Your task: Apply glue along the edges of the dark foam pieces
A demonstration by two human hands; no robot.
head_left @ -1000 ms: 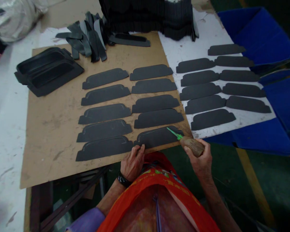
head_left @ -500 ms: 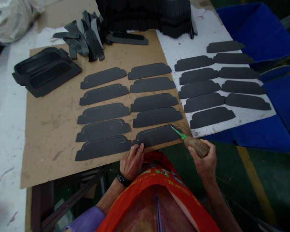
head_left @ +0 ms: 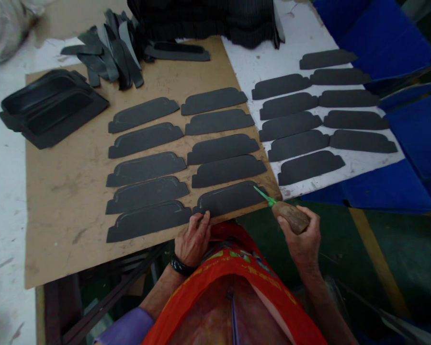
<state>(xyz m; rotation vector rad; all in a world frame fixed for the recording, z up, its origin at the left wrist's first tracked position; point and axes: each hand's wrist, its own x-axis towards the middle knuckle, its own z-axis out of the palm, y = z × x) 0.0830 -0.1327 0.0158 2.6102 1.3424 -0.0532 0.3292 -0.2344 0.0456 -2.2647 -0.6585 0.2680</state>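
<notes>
Two bare hands are at work along the near edge of our desk [head_left: 7, 191]. Our left hand [head_left: 191, 242], a black bracelet [head_left: 181, 266] at its wrist, lays close-set fingertips [head_left: 207, 214] on the lower left corner of the nearest dark piece [head_left: 232, 199]; we cannot tell whether the thumb grips it from below. Our right hand [head_left: 303, 237] is closed around the wooden handle [head_left: 290, 217] of a green-tipped tool [head_left: 267, 197], whose point reaches over that piece near its upper right end, though we cannot tell if it touches. This piece lies on a brown board [head_left: 68, 191], at the near end of the right-hand one of two columns of five; pale lines run along the upper edges of several pieces. To our right, ten more dark pieces [head_left: 311, 167] lie in two columns on a white surface [head_left: 251, 62], with blue boxes [head_left: 413, 139] beyond its edge. At the left of the board, a pile of black moulded pieces [head_left: 53, 108] sits slantwise, and farther back dark strips [head_left: 107, 52] lie jumbled beside a long black stack [head_left: 204, 21]. In the far left corner we see a pale bundle [head_left: 3, 31].
</notes>
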